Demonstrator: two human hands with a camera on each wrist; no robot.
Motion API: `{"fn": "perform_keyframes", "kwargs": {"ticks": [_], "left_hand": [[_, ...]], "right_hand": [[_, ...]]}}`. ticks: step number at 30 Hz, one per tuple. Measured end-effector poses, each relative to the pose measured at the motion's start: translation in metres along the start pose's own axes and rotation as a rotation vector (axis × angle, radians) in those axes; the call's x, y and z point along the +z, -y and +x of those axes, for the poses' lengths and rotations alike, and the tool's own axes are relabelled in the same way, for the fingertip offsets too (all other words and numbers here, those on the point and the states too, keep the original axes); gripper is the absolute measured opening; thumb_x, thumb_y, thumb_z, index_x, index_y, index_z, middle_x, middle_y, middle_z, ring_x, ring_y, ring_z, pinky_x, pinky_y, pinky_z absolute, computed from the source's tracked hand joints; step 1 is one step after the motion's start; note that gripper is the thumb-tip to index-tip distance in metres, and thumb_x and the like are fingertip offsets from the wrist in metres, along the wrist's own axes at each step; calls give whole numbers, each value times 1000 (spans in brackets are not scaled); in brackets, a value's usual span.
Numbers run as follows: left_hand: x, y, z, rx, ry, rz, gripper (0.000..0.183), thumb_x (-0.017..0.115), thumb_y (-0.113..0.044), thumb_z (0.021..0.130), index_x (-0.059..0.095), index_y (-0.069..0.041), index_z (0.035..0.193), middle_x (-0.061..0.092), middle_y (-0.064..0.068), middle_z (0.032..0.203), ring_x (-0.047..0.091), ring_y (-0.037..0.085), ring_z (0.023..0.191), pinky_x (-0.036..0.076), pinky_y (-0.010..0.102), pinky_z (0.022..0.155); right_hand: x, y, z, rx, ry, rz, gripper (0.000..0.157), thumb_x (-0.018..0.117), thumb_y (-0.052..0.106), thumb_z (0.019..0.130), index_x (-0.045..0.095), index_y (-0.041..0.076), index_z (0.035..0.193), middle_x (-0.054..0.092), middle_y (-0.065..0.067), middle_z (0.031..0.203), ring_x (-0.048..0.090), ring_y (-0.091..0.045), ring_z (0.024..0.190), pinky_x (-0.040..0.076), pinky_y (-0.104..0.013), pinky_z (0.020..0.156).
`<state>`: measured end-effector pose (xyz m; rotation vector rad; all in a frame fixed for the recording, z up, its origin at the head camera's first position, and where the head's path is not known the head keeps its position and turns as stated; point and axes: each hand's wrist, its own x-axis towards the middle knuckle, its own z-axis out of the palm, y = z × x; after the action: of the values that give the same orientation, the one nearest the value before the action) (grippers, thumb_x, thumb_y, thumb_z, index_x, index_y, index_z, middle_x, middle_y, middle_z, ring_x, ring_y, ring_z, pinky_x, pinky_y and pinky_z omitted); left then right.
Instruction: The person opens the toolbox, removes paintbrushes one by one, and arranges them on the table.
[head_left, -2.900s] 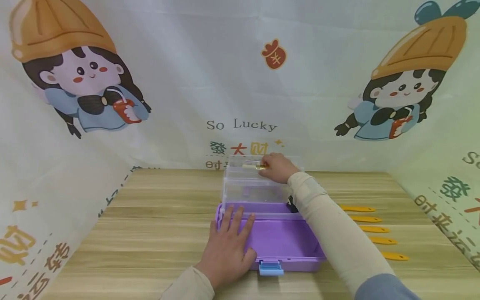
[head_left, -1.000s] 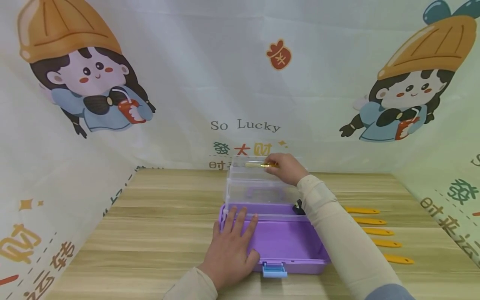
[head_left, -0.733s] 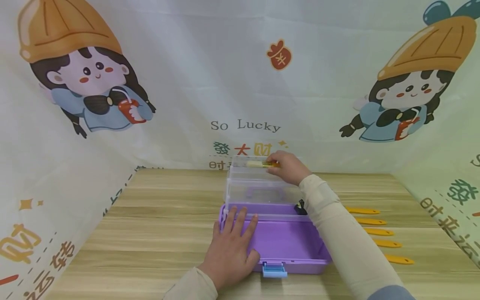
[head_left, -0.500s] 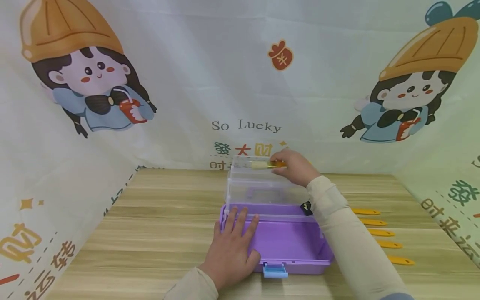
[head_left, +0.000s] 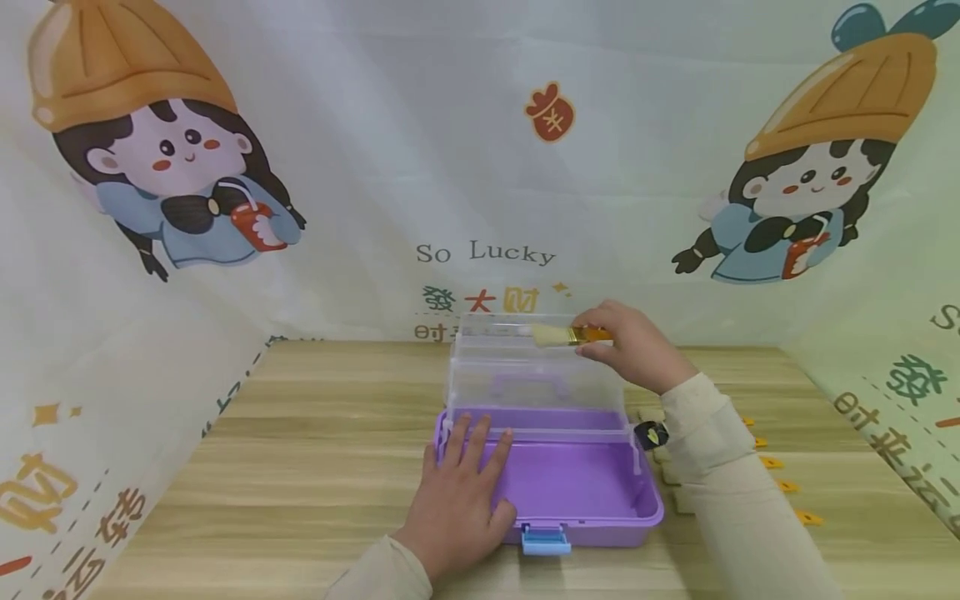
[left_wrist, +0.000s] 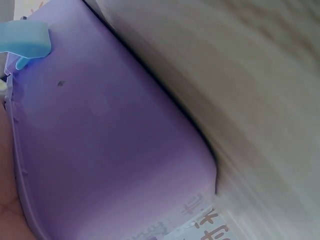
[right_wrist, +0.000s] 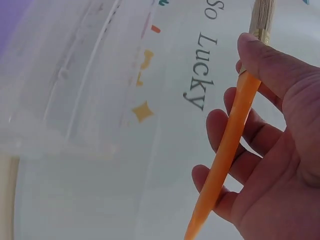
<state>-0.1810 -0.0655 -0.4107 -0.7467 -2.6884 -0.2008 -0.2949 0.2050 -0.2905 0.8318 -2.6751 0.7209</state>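
In the head view, my right hand pinches a paintbrush above the right part of the raised clear lid. Its pale bristles point left. The right wrist view shows thumb and fingers around the brush's orange handle. Below the lid stands an open purple box with a light blue latch. My left hand rests with straight, spread fingers on the box's left side. Only an edge of that hand appears in the left wrist view, beside the purple wall.
Several more paintbrushes lie in a row right of the box, their orange handles partly hidden by my right forearm. A small black item with a yellow-green mark sits against the box's right side. Behind the wooden tabletop hangs a printed cloth.
My right hand has moved right with the paintbrush, from over the lid toward its right edge. The forearm's shift uncovers the black item and some pale bristles. My left hand stays put.
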Motion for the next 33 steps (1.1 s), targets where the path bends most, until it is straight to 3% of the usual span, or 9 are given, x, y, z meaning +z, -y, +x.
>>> {"fn": "perform_keyframes", "kwargs": {"ticks": [6,15,21,27,33], "left_hand": [[0,1,1,1,-3,-7,70,52,-40,91,40,-13,153,30,18,158,19,40,147,26,70,105],[-1,1,0,-1,-5,-17,70,52,-41,90,40,-13,153,30,18,158,20,41,146,26,71,104],[-1,1,0,2,-9,-9,70,53,-41,90,40,-12,153,30,18,157,20,42,146,27,71,104],[-2,2,0,0,-15,-2,71,54,-41,90,40,-13,153,31,18,157,20,41,146,29,72,102],[-1,0,0,1,-7,-14,70,53,-41,90,40,-13,153,30,18,157,19,41,146,28,72,103]], "right_hand": [[-8,-10,-37,5,-30,17,27,71,13,92,68,8,119,63,-4,106,60,-25,98,49,-48,88],[-22,-28,-100,43,-65,-46,23,73,9,89,69,7,112,64,-5,105,61,-29,99,50,-52,85],[-25,-42,-145,139,38,-119,27,75,9,87,68,5,112,66,-3,103,63,-24,93,54,-46,79],[-16,-61,-180,146,189,-149,27,81,11,80,66,11,103,59,10,89,50,-3,75,48,-30,65],[0,-71,-206,96,319,-111,30,82,8,75,58,16,91,45,15,75,40,1,67,40,-26,57]]}}
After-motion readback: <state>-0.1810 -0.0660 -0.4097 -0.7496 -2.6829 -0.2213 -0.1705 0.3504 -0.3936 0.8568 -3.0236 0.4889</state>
